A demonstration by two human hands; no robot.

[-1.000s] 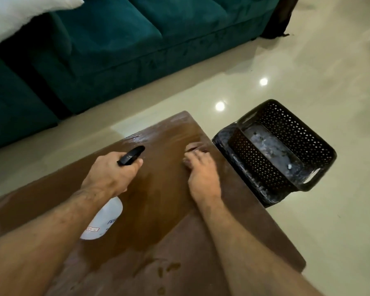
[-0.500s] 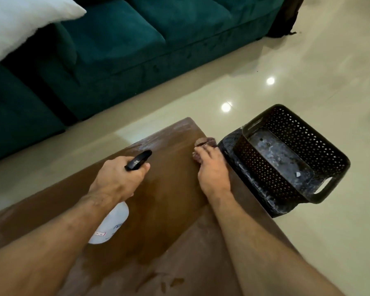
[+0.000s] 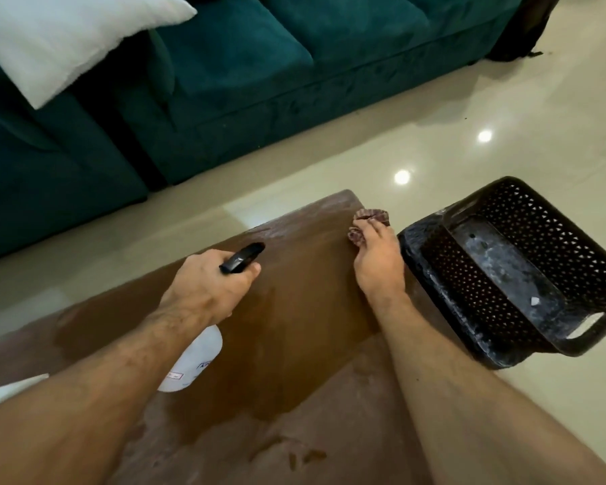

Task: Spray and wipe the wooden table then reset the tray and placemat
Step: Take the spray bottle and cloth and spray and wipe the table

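Note:
The wooden table fills the lower middle of the head view, its middle dark and wet, its near part dull and dusty. My left hand grips a white spray bottle with a black nozzle pointing towards the far end. My right hand presses a small reddish-brown cloth flat on the table's far right edge. A black perforated plastic tray stands on the floor, close against the table's right side, on a dark mat that shows under its left edge.
A teal sofa with a white pillow runs along the far side. Glossy cream floor tiles surround the table. A dark object stands at the sofa's right end.
My right hand has slid the cloth away from me, towards the table's far right corner. The left hand with the spray bottle has stayed about where it was.

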